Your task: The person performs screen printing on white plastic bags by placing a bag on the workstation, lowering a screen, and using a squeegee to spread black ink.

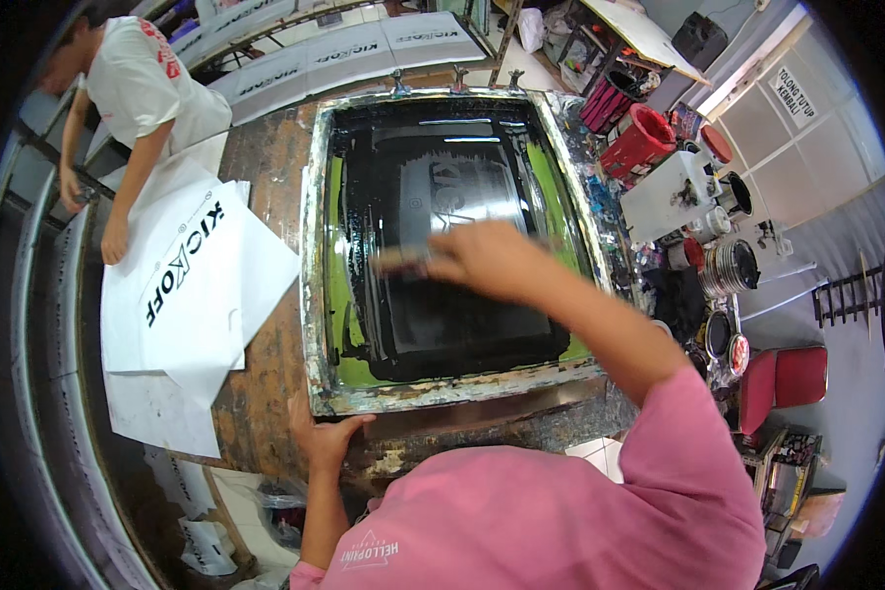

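Observation:
A screen printing frame point(317, 256) with a paint-spattered rim lies in front of me on the worn table. Black ink point(442, 339) covers most of its mesh, with green strips showing along both sides. My right hand point(482, 258), smeared by motion, reaches over the middle of the mesh. It is closed around a squeegee point(400, 261) with a light wooden edge, mostly hidden by the hand and blur. At the near left corner, my left hand point(326, 438) grips the frame, fingers along its side and thumb along the front edge.
Printed white sheets point(182, 305) lie stacked left of the frame, with a co-worker point(152, 79) leaning over them. Clamps point(459, 81) line the frame's far edge. Paint cans point(728, 265), a red bucket point(639, 141) and a red chair point(782, 386) stand at the right.

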The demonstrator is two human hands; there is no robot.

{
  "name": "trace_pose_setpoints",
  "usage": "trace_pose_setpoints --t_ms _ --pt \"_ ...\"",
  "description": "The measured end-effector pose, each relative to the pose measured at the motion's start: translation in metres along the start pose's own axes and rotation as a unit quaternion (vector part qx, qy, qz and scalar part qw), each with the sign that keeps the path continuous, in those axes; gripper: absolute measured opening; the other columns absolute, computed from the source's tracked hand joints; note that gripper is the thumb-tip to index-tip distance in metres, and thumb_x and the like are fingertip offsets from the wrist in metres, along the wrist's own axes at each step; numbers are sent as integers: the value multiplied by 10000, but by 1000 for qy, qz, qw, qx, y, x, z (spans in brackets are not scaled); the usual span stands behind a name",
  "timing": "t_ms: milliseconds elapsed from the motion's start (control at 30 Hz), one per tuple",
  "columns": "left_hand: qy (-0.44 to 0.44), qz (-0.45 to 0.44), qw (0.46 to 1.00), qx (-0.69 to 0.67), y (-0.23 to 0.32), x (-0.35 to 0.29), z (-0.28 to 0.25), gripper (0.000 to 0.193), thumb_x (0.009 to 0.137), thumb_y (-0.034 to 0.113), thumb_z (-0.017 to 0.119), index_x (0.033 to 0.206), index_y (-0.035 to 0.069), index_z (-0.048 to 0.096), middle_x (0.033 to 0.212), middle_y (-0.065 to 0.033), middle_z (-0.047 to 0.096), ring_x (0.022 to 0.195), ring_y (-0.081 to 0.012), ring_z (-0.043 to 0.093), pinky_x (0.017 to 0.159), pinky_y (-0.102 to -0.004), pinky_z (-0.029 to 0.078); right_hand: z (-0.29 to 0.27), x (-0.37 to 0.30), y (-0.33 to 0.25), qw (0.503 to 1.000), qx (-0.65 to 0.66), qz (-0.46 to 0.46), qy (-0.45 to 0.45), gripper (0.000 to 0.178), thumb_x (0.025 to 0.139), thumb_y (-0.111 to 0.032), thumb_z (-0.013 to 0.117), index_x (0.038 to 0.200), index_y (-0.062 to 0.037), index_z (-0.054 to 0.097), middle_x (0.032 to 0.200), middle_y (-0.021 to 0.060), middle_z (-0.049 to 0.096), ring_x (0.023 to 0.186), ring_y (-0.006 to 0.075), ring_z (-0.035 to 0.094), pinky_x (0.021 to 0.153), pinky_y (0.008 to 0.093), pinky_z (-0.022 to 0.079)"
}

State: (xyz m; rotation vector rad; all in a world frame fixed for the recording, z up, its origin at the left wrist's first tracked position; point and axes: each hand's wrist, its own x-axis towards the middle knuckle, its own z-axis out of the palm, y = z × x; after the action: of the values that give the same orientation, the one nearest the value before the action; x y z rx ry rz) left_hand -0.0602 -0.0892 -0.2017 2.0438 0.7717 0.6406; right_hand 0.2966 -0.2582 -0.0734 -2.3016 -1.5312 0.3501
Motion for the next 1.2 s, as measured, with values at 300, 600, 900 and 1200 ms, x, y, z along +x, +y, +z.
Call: trace_pose_setpoints --t_ms 300,600,900,1200 --pt "81 28 964 -250 79 24 -12 1047 744 232 1025 1577 -29 448 1467 -110 584 1320 -228 577 1141 -379 455 -23 -130 -122 966 -150 8 210 377 890 -380 789 1108 -89 689 1021 120 613 1033 331 620 1034 592 455" --pt "-31 128 956 263 104 70 12 1190 917 729 692 1742 69 146 1721 -305 236 1608 -456 216 1282 -652 103 -148 -51 -125 880 -261 -28 396 345 935 -400 687 1057 -79 658 823 135 637 854 329 655 833 500 422" --pt "-201 43 878 431 63 30 46 1291 841 963 482 1715 41 251 1788 -254 159 1670 -436 35 1188 -810 -135 -196 -25 -130 917 -206 -28 340 409 1004 -416 609 856 -37 659 685 120 638 688 288 633 823 487 480" --pt "24 153 985 70 128 93 57 727 933 304 847 1522 -20 571 1455 -217 664 1341 -379 624 1115 -499 462 -215 -17 -130 932 -193 -18 305 424 998 -414 620 819 -32 662 671 121 642 667 292 635 809 487 484"
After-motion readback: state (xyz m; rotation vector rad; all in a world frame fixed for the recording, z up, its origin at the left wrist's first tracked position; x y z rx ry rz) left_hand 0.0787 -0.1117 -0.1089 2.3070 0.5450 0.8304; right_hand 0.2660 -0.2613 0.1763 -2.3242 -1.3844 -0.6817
